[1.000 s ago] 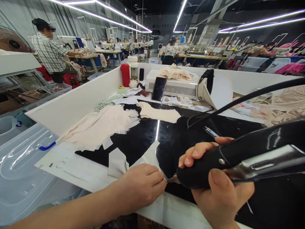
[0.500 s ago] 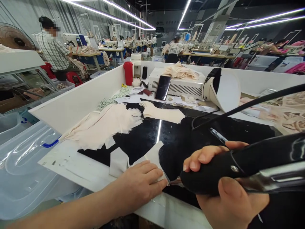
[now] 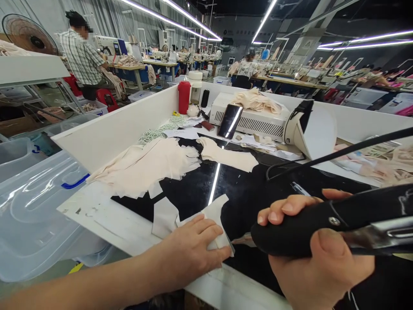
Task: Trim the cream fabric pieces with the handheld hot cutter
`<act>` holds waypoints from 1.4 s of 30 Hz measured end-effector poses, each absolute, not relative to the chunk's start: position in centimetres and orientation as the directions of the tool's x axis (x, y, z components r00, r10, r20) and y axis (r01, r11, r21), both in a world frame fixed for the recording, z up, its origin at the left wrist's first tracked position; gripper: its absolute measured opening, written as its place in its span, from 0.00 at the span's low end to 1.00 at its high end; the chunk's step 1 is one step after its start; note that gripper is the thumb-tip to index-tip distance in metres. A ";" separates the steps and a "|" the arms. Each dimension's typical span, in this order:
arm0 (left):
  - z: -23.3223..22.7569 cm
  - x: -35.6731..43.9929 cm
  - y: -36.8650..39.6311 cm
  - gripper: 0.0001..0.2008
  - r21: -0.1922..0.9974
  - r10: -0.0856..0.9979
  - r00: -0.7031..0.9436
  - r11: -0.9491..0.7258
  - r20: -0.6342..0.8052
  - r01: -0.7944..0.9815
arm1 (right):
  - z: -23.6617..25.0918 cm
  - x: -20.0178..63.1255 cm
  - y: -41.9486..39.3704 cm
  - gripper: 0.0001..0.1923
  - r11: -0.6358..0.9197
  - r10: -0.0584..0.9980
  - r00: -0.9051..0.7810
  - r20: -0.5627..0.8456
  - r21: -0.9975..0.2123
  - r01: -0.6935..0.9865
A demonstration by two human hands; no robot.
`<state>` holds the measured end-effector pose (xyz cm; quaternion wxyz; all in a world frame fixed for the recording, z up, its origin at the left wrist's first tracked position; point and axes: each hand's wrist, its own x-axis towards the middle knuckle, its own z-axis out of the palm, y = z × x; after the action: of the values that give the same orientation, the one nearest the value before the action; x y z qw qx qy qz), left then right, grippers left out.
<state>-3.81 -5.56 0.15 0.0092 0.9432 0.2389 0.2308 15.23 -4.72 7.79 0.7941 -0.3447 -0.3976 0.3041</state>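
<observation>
Currently | right hand [image 3: 318,262]: grip closed around black cutting tool [image 3: 322,226] | left hand [image 3: 193,249]: grip open, flat on fabric piece [image 3: 214,215], just left of tool tip | worktop [image 3: 245,193]

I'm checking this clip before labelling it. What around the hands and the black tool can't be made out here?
- Tool tip, head view: small and partly behind the left hand's fingers, so contact with the white fabric piece is unclear.
- Black tool: its rear runs off the right edge.
- Right hand: cut off by the bottom edge.
- Fabric piece: its near edge lies under the left hand.
</observation>
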 end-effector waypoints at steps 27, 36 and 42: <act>-0.2 -3.7 -5.4 0.09 0.151 0.447 0.753 -0.889 0.483 0.432 | 8.0 14.4 -3.4 0.21 0.567 0.745 0.530 0.405 -0.803 -0.184; -0.6 -3.3 -6.7 0.25 0.127 0.459 0.773 -0.883 0.438 0.453 | 8.0 14.2 -3.8 0.20 0.552 0.766 0.496 0.409 -0.814 -0.180; -1.4 -2.6 -9.1 0.23 0.074 0.421 0.670 -0.873 0.611 0.482 | 7.8 14.9 -5.2 0.23 0.564 0.779 0.455 0.432 -0.800 -0.205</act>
<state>-2.62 -9.15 -1.41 -0.0467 0.9125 0.2474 0.3224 14.89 -5.17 7.76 0.7803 -0.3445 -0.4160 0.3153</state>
